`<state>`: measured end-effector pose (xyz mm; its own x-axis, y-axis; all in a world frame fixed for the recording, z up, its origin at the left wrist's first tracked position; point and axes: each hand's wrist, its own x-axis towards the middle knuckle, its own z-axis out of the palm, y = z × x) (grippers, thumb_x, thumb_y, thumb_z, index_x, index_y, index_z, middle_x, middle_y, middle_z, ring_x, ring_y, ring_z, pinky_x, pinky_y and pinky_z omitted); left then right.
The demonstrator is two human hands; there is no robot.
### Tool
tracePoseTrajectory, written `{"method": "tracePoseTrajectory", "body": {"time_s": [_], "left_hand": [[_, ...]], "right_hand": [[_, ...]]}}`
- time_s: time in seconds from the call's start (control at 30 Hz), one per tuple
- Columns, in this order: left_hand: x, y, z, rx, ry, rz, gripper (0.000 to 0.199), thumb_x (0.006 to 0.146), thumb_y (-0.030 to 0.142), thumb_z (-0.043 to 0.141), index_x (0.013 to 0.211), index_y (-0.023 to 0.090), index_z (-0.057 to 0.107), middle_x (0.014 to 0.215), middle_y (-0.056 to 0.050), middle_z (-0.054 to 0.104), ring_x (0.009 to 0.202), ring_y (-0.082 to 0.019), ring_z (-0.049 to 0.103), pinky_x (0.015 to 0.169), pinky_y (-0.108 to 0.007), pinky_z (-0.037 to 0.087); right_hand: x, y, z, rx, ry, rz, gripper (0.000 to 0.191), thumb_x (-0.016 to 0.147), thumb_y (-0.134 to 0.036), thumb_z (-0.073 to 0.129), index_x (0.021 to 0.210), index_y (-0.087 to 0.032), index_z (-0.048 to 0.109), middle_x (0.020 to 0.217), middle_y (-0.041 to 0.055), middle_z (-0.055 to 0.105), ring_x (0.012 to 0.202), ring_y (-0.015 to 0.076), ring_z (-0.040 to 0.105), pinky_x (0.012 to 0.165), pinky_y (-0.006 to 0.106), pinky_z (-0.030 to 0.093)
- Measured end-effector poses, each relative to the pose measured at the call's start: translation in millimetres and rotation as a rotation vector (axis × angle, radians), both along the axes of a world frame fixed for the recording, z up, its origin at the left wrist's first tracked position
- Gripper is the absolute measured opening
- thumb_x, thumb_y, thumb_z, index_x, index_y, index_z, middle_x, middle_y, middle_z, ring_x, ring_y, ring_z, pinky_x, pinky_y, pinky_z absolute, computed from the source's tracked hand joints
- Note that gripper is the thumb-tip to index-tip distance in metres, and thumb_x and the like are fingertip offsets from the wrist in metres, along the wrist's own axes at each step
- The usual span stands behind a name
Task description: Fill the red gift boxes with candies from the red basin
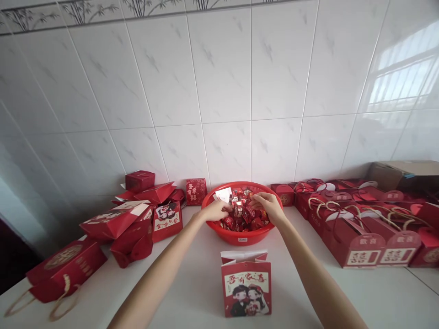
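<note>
A red plastic basket (244, 237) with wrapped candies (242, 212), mostly red, stands against the tiled wall. Over its left side reaches my left hand (216, 211), its fingers drawn together among the candies. On the opposite side my right hand (267, 204) is bent into the basket with thumb and fingers curled in. What either set of fingertips holds, if anything, is hidden or too small to make out. A white card (222, 194) lies in the basket behind my left hand. Between my forearms a red paper gift box (247, 290) with a cartoon couple stands upright, its top unfolded.
Red gift boxes (132, 224) lie piled on the left, near a tipped box with rope handles (66, 269). Rows of handled red boxes (363, 246) fill the right, with a brown cardboard box (404, 176) behind. A red printed box (196, 192) leans at the wall.
</note>
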<state>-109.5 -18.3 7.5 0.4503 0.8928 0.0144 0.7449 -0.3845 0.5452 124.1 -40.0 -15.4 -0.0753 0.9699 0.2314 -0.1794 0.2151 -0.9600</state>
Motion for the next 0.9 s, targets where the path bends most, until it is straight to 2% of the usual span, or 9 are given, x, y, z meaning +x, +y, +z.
{"method": "tracePoseTrajectory", "body": {"time_s": [0.1,0.17,0.3,0.37,0.43,0.5,0.6,0.73,0.9], "left_hand": [[3,10,-12.9,0.004,0.012,0.021,0.019,0.074,0.024,0.064,0.085,0.019,0.079,0.098,-0.008,0.080,0.097,-0.029,0.072,0.086,-0.033,0.051],[3,11,-16.7,-0.026,0.016,-0.003,0.021,0.071,0.029,0.070,0.088,0.020,0.080,0.098,-0.007,0.080,0.096,-0.029,0.072,0.085,-0.033,0.052],[0,10,-17.5,-0.166,0.026,-0.058,0.053,0.052,0.019,0.080,0.105,0.023,0.078,0.106,-0.005,0.079,0.103,-0.029,0.070,0.082,-0.029,0.052],[-1,11,-17.6,-0.185,-0.012,-0.055,0.055,0.049,0.016,0.080,0.103,0.022,0.078,0.104,-0.005,0.079,0.100,-0.028,0.070,0.080,-0.028,0.052],[-2,12,-18.1,-0.163,-0.086,-0.049,0.041,0.054,0.025,0.081,0.095,0.021,0.079,0.095,-0.005,0.078,0.089,-0.026,0.070,0.073,-0.028,0.051],[-2,12,-18.5,-0.123,-0.166,-0.046,0.029,0.065,0.041,0.078,0.085,0.019,0.078,0.080,-0.004,0.075,0.073,-0.022,0.065,0.064,-0.028,0.047],[-3,10,-18.0,-0.031,-0.251,-0.084,0.041,0.077,0.058,0.068,0.070,0.018,0.071,0.061,0.000,0.059,0.060,-0.016,0.051,0.057,-0.026,0.037],[-2,7,-15.2,0.029,-0.332,-0.154,0.052,0.082,0.064,0.062,0.060,0.018,0.058,0.057,0.004,0.042,0.058,-0.013,0.040,0.057,-0.026,0.032],[0,5,-13.2,0.094,-0.393,-0.169,0.053,0.084,0.062,0.061,0.056,0.018,0.053,0.056,0.005,0.038,0.058,-0.012,0.038,0.057,-0.025,0.033]], "right_hand": [[2,0,-0.4,0.007,-0.001,-0.011,0.040,0.064,-0.056,0.083,0.072,-0.018,0.071,0.068,0.0065,0.074,0.065,0.0201,0.071,0.066,0.032,0.059],[2,0,0.0,0.004,-0.015,-0.010,0.040,0.063,-0.055,0.083,0.072,-0.018,0.071,0.069,0.0064,0.074,0.065,0.0200,0.070,0.066,0.032,0.059],[1,1,0.2,-0.008,-0.031,-0.009,0.039,0.064,-0.052,0.082,0.075,-0.018,0.070,0.068,0.0060,0.073,0.064,0.0196,0.070,0.066,0.032,0.058],[0,1,0.0,-0.002,-0.041,-0.017,0.037,0.065,-0.050,0.082,0.076,-0.017,0.070,0.068,0.0059,0.073,0.064,0.0193,0.070,0.065,0.032,0.058],[0,0,-0.1,0.004,-0.050,-0.028,0.035,0.067,-0.048,0.081,0.077,-0.017,0.069,0.067,0.0057,0.072,0.064,0.0196,0.070,0.065,0.032,0.058],[0,-1,0.1,0.010,-0.063,-0.030,0.032,0.069,-0.046,0.080,0.077,-0.018,0.069,0.068,0.0057,0.072,0.065,0.0200,0.070,0.064,0.032,0.058],[1,-2,0.4,0.021,-0.128,-0.013,0.028,0.072,-0.044,0.077,0.078,-0.018,0.069,0.070,0.0056,0.072,0.065,0.0191,0.068,0.063,0.031,0.057],[0,-4,-0.1,0.077,-0.316,0.020,0.028,0.076,-0.044,0.072,0.087,-0.018,0.069,0.076,0.0044,0.071,0.070,0.0190,0.067,0.066,0.031,0.054],[-5,-6,0.1,0.128,-0.565,0.125,0.036,0.080,-0.050,0.069,0.096,-0.018,0.069,0.078,0.0027,0.070,0.077,0.0202,0.066,0.070,0.032,0.050]]}}
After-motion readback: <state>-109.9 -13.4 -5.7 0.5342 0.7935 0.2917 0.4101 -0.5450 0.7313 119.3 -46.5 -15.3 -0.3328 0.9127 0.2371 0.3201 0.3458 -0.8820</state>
